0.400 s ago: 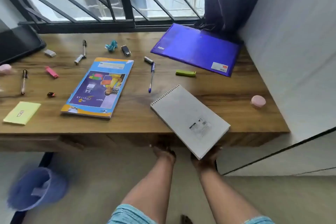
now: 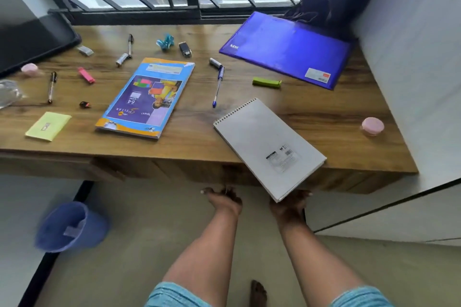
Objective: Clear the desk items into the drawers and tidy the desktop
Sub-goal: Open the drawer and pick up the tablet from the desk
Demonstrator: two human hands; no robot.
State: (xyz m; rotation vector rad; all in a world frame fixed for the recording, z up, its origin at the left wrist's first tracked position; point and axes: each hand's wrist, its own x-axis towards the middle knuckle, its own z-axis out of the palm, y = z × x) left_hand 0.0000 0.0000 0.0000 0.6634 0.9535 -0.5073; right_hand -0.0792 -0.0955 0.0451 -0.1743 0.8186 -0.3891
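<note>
Nothing on the worktop [image 2: 324, 117] has shifted since the earlier frame, and both hands stay low at its front edge; only the view has drifted slightly. The spiral notebook [image 2: 269, 147] lies at a slant, its wire binding turned away and its near corner hanging out past the worktop's front edge. The right hand [image 2: 289, 207] sits directly beneath that overhanging corner and is partly hidden by it. The left hand [image 2: 224, 200] is just left of the corner, reaching up under the front panel [image 2: 189, 169]. The hands are apart, and their fingers are lost in shadow, so I cannot tell whether either grips anything. Just beyond the notebook's binding lies a blue pen [image 2: 218, 87]. A green clip [image 2: 266, 82] lies farther back, and behind that a purple folder [image 2: 287, 50]. Left of the notebook is an exercise book [image 2: 147, 97], and well left of that a yellow pad [image 2: 48, 126]. To the notebook's right sits a pink round eraser [image 2: 373, 126].
</note>
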